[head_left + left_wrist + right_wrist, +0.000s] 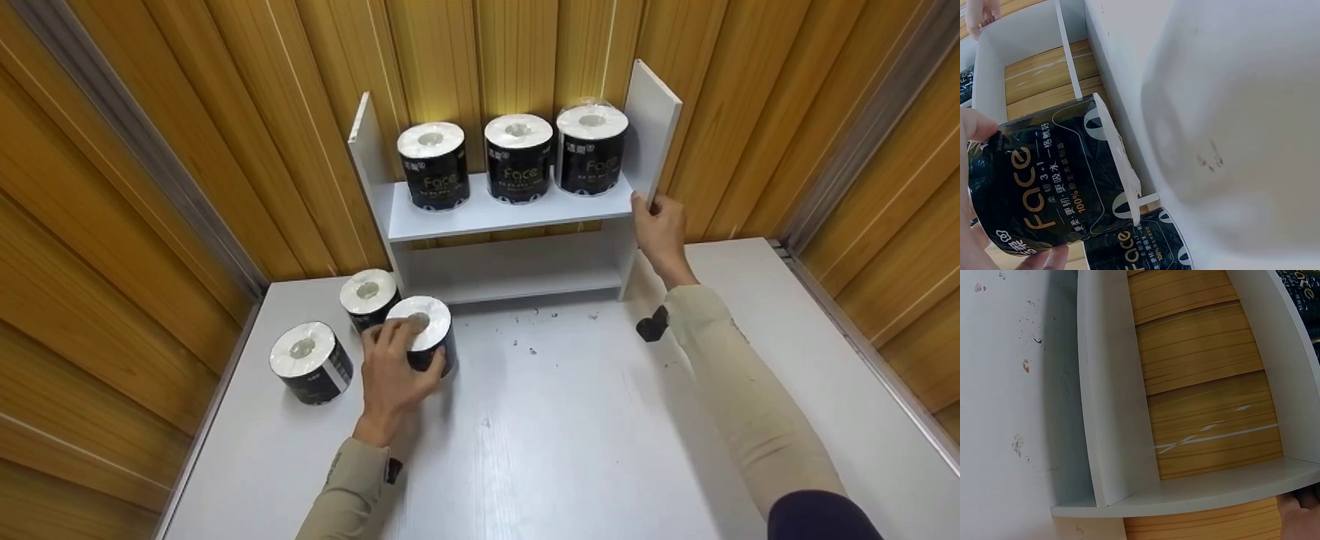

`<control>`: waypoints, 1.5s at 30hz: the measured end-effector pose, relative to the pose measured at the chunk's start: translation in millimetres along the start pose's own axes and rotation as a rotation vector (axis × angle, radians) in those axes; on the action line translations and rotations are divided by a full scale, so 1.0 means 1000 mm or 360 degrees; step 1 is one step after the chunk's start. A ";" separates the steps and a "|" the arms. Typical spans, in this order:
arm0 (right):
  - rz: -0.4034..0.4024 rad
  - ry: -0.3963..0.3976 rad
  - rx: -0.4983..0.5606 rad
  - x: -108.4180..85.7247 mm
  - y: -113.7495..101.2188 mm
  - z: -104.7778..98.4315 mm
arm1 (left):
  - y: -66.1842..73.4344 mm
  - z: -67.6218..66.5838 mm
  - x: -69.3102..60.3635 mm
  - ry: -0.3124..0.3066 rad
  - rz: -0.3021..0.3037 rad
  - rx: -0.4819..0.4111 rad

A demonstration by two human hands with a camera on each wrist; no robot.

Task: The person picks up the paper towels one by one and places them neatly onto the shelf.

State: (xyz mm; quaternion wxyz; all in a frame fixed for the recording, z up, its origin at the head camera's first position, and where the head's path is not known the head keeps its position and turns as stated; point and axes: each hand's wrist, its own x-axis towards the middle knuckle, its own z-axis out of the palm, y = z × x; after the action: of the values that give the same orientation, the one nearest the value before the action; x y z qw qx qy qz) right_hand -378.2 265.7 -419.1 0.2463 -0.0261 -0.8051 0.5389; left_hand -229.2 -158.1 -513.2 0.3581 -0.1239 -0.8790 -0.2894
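Observation:
My left hand (391, 375) grips a wrapped toilet paper roll (436, 319), fingers on its top and far side, thumb on the near side. In the left wrist view, this black-wrapped roll (1039, 180) shows gold "Face" lettering; whether its base touches the table is unclear. Just behind it stands another roll (367, 291), partly covered, and to its left a third roll (304, 352). My right hand (664, 232) holds the front edge of the right side panel (654, 127) of a white shelf unit (510, 266), thumb in front. Only part of that hand (1299, 517) appears in the right wrist view.
On the upper board stand three more rolls, a left roll (435, 169), a middle roll (519, 161) and a right roll (592, 154). Wood-patterned walls (480, 45) enclose the white table (540, 435). Dark marks (532, 350) spot the tabletop before the shelf.

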 end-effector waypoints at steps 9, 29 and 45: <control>0.0025 -0.0044 0.0042 0.002 0.002 0.002 | 0.003 0.004 0.004 -0.0046 -0.0031 0.0022; 0.0007 0.0006 0.0011 0.000 -0.001 0.000 | 0.003 0.014 0.026 -0.0071 -0.0012 0.0021; 0.0038 0.0004 0.0026 0.001 -0.001 0.001 | 0.008 0.023 0.043 -0.0062 0.0045 -0.0042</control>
State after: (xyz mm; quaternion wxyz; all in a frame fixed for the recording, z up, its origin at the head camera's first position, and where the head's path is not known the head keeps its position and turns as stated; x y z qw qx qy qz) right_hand -379.0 264.4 -418.5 0.2411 -0.0345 -0.8001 0.5482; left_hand -269.5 -137.3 -493.2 0.3434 -0.1466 -0.8801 -0.2932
